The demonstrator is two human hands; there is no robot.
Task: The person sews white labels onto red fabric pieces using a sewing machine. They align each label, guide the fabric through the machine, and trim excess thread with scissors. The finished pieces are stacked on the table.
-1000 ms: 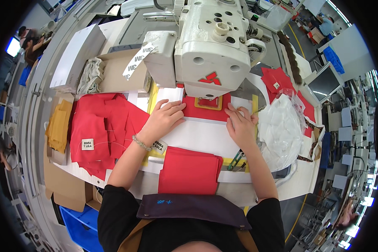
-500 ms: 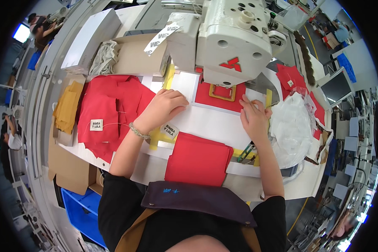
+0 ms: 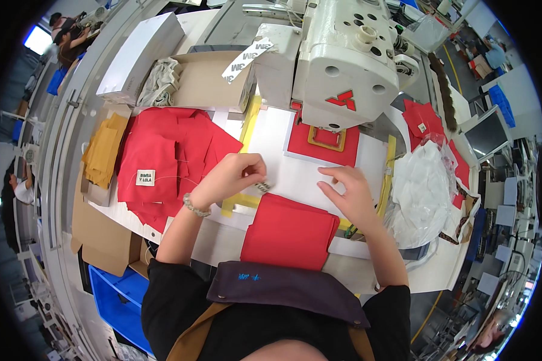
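Note:
My left hand (image 3: 241, 174) pinches a small white fabric label (image 3: 262, 188), tilted at its fingertips above the work surface. My right hand (image 3: 348, 191) is off to the right with thumb and forefinger spread and nothing between them. Just below both hands lies a stack of folded red fabric pieces (image 3: 290, 231). Beyond them, another red piece (image 3: 302, 142) is under the head of a white sewing machine (image 3: 343, 78). A yellow rectangular clamp frame (image 3: 327, 139) sits on that piece. Green-handled snips (image 3: 351, 231) are partly hidden beside my right forearm.
A heap of red pieces with a sewn label (image 3: 156, 147) lies left, beside a box of yellow pieces (image 3: 103, 150). A cardboard tray (image 3: 205, 81) holds bundled labels (image 3: 161, 82). At right are a white plastic bag (image 3: 420, 192) and more red pieces (image 3: 424, 120).
My left hand has picked the label up off the table by the yellow tape. My right hand has drawn back from the red piece under the machine. The view has shifted slightly.

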